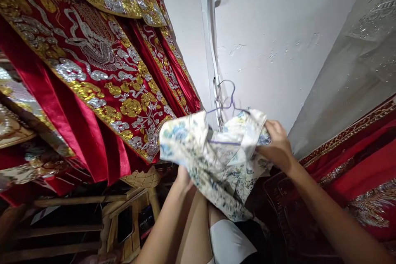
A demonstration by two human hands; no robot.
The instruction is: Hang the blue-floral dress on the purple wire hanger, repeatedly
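Note:
A white garment (213,177) with a blue and green floral print is held up in front of me; some of it is blurred. A thin purple wire hanger (232,101) sits inside its neck opening, with the hook pointing up near the wall. My right hand (276,142) grips the garment at its right shoulder, fingers curled behind the cloth. Beneath the left part of the garment, my left hand (183,175) is closed against the fabric, its fingers mostly hidden by it. The lower cloth hangs over my lap.
Red costumes (102,62) with gold and silver sequins hang at the left. A metal rail (213,41) runs along the white wall (272,41). Below left stands a bamboo rack (107,227) with a phone (125,222). Red beaded cloth (365,173) and sheer fabric (371,57) hang at right.

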